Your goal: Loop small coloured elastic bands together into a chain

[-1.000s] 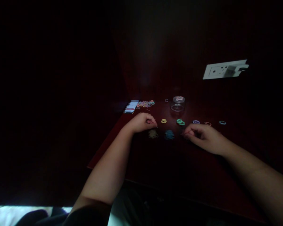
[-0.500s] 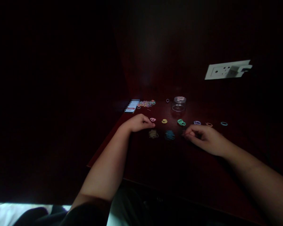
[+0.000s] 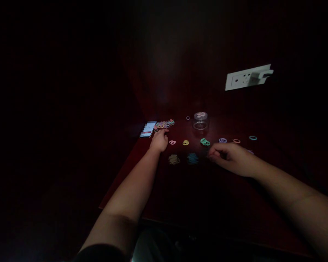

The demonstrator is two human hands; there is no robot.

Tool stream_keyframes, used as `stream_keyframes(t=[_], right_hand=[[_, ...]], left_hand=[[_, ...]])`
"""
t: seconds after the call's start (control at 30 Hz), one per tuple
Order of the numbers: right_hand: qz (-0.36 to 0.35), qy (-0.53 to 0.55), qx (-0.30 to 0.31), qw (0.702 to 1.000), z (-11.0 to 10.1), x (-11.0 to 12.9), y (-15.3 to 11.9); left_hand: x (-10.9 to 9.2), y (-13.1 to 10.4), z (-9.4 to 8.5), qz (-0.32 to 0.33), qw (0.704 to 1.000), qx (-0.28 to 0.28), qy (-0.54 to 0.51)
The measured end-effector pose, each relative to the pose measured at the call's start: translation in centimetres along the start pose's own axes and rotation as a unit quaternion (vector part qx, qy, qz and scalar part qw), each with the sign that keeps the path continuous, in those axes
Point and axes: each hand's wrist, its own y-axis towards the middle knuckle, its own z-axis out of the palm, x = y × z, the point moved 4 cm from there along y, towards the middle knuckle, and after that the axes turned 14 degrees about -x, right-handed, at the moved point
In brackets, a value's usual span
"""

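Note:
My left hand (image 3: 160, 140) reaches to the near edge of a mixed pile of small coloured elastic hair ties (image 3: 164, 124), its fingers stretched out and holding nothing I can see. My right hand (image 3: 229, 157) rests low over the table with thumb and fingers pinched together; what they hold, if anything, is too dark to make out. Sorted hair ties lie in a row: pink (image 3: 172, 142), yellow (image 3: 186, 142), green (image 3: 205, 142), purple (image 3: 222, 140), orange (image 3: 236, 141) and blue (image 3: 253, 138). Nearer me are a tan heap (image 3: 174, 159) and a dark blue heap (image 3: 192, 158).
A clear jar (image 3: 200, 121) with a lid stands behind the row, with a single hair tie (image 3: 187, 118) to its left. A lit phone (image 3: 148, 129) lies beside the pile. A wall socket (image 3: 247, 78) with a plug is at the back right. The room is dark.
My left hand has moved forward from beside the pink hair ties to the mixed pile, and its fingers have stretched out. My right hand stays pinched in nearly the same place. The view has shifted slightly.

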Motion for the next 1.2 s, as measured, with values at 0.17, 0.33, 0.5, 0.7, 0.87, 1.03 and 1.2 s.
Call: stream_keyframes(t=[0.17, 0.33, 0.5, 0.7, 0.87, 1.03, 1.2], right_hand=[[0.005, 0.000, -0.003, 1.000, 0.0, -0.1, -0.1], [0.004, -0.004, -0.033, 0.999, -0.6, 0.4, 0.1], [0.005, -0.014, -0.098, 0.995, -1.6, 0.4, 0.3], [0.013, -0.014, -0.209, 0.978, -3.0, -0.3, 0.4], [0.023, -0.004, -0.271, 0.962, -3.7, -1.1, 0.5], [0.017, 0.020, -0.214, 0.977, -2.7, -0.8, 0.6], [0.020, 0.062, -0.169, 0.983, -1.8, -0.7, 0.4]], left_hand=[[1.0, 1.2, 1.2, -0.021, 0.999, 0.018, 0.023], [1.3, 1.3, 1.2, -0.018, 1.000, 0.013, 0.020], [0.9, 1.2, 0.3, 0.001, 1.000, -0.015, -0.009], [-1.1, -0.3, -2.1, 0.019, 0.997, -0.056, -0.058], [-7.5, -2.5, -3.8, 0.035, 0.978, -0.086, -0.189], [-14.3, -4.4, -2.9, 0.017, 0.931, -0.026, -0.365], [-16.1, -5.4, -2.3, 0.007, 0.928, -0.029, -0.373]])
